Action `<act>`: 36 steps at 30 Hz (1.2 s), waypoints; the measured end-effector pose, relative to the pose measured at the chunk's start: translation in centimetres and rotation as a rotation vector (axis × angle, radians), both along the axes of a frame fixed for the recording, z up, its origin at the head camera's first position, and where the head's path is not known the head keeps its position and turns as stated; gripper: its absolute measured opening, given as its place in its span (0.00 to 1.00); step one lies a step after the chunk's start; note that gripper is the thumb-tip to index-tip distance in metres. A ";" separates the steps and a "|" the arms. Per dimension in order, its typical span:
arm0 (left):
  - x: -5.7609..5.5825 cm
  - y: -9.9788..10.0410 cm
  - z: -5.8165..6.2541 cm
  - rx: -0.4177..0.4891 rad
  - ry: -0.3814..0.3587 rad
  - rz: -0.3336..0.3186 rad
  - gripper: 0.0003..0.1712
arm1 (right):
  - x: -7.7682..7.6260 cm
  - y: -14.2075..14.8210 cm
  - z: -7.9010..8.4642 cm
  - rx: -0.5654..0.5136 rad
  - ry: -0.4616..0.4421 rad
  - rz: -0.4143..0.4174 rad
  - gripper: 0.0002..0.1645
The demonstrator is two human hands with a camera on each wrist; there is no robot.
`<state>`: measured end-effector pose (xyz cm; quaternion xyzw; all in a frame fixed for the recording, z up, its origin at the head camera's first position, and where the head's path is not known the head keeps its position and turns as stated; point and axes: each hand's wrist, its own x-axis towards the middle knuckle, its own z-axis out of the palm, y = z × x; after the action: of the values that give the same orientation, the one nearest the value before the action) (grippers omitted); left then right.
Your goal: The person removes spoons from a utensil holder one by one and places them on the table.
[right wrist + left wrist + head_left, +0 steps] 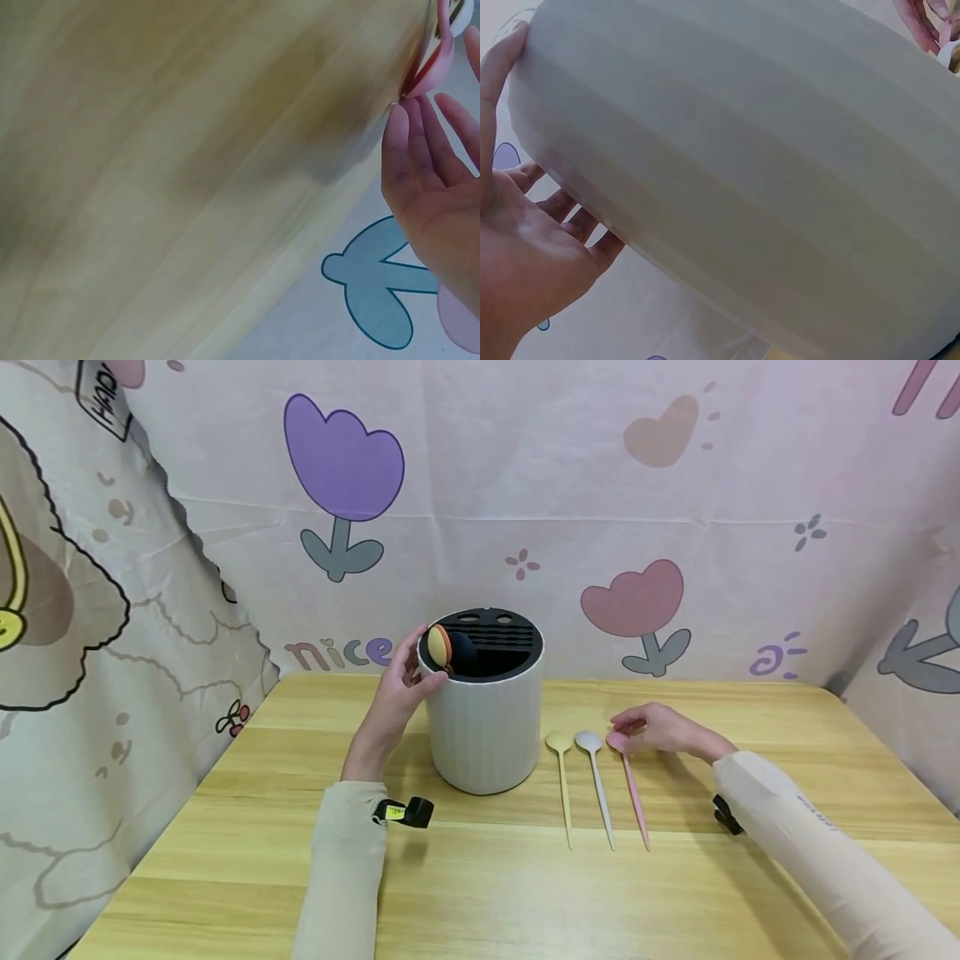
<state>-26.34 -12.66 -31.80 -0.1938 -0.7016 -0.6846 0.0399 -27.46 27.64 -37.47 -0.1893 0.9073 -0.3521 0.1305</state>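
Observation:
A white ribbed utensil holder (483,735) with a black slotted top stands upright on the table. My left hand (401,693) grips its left side near the rim, the thumb in front and the fingers around the side. In the left wrist view the holder's wall (735,165) fills most of the picture. To the right lie a yellow spoon (558,743), a white spoon (588,742) and a pink spoon (636,797), side by side. At the bowl of the pink spoon rests my right hand (660,729); in the right wrist view its fingertips (396,124) touch the bowl's edge.
Inside the holder's opening sit a yellow-and-orange rounded piece (438,646) and a dark blue one (462,649). The wooden table (480,893) ends at a patterned cloth backdrop (480,460). Both wrists carry small black cameras.

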 end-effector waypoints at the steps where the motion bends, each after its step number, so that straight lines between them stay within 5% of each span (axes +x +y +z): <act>1: 0.0 0.1 0.0 0.000 0.000 -0.001 0.47 | 0.1 0.0 0.1 0.012 0.011 -0.018 0.34; 5: -0.2 0.3 -0.1 0.002 -0.001 -0.007 0.47 | 0.6 -0.2 0.7 0.004 0.127 -0.134 0.27; 11: -0.4 0.5 -0.1 0.005 0.004 -0.023 0.47 | 1.4 -1.7 3.4 -0.150 0.287 -0.244 0.19; 26: -0.3 0.0 -0.1 0.040 0.016 -0.044 0.49 | 4.3 -9.7 12.6 -0.297 0.256 -0.152 0.17; 31: -0.2 -0.3 0.0 0.049 0.017 -0.036 0.49 | 4.3 -12.1 14.6 -0.282 0.269 -0.125 0.17; 36: -0.3 -0.2 0.0 0.045 0.015 -0.040 0.49 | 4.1 -14.2 15.9 -0.371 0.160 -0.118 0.20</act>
<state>-26.59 -12.88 -31.76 -0.2119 -0.6817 -0.6993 0.0355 -23.41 13.42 -21.61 -0.1839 0.8440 -0.5039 0.0001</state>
